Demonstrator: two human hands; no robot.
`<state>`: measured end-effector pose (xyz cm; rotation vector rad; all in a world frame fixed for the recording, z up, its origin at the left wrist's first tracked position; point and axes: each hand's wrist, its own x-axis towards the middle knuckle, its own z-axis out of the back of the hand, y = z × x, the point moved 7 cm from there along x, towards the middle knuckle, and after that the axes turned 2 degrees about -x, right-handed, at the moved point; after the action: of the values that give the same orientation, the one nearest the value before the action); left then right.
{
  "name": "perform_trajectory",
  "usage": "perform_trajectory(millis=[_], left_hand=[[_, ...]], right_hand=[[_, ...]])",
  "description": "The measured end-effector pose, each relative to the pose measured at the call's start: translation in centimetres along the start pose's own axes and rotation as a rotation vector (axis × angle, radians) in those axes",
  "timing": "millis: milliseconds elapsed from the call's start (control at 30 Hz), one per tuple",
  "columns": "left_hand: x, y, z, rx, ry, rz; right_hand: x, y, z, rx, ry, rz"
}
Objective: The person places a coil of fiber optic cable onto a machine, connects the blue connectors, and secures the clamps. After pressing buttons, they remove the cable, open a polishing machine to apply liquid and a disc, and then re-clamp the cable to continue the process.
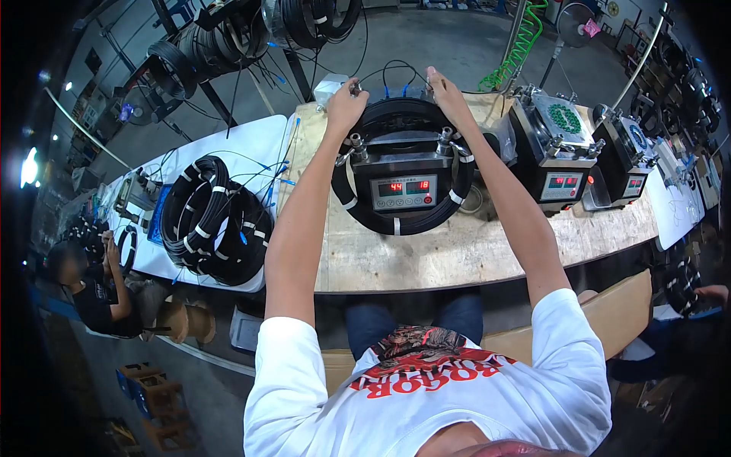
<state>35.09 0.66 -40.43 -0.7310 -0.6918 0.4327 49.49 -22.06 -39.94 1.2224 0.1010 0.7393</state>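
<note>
A bench machine (403, 193) with a red number display stands in front of me. A coil of black cable (397, 226), bound with white ties, hangs around it. At the machine's far left corner, my left hand (346, 105) has its fingers closed on a small metal knob (355, 87). My right hand (451, 97) is at the far right corner, its fingers bent around a similar metal part, mostly hidden, with the thumb pointing up. Thin black cables with blue connectors (386, 92) arch between the two hands. Two metal corner posts (445, 140) rise at the near side.
Two similar machines (562, 183) (633, 185) stand to the right on the wooden bench (487, 263). Black cable coils (199, 209) lie on the white table (263, 145) to the left. Cable reels (217, 46) hang behind. A person (95, 293) sits at far left; another person's hand (712, 292) shows at far right.
</note>
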Motion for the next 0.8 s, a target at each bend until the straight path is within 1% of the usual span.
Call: perform_trajectory(millis=[100, 200, 300, 400, 500, 800], left_hand=[[-0.2, -0.4, 0.2, -0.023, -0.002, -0.009], [-0.4, -0.8, 0.4, -0.038, -0.003, 0.0], [-0.4, -0.8, 0.4, -0.049, 0.006, 0.015], [-0.4, -0.5, 0.3, -0.042, 0.002, 0.035], [-0.3, -0.3, 0.2, -0.022, -0.011, 0.041], [-0.3, -0.5, 0.2, -0.064, -0.005, 0.003]], right_hand=[[-0.1, 0.1, 0.1, -0.005, 0.004, -0.016], [-0.4, 0.5, -0.1, -0.038, -0.033, 0.011], [-0.7, 0.7, 0.0, -0.098, -0.017, -0.033], [-0.5, 0.6, 0.0, -0.107, -0.014, -0.019], [-0.5, 0.7, -0.1, -0.056, -0.021, 0.015], [0.2, -0.3, -0.2, -0.028, -0.002, 0.001]])
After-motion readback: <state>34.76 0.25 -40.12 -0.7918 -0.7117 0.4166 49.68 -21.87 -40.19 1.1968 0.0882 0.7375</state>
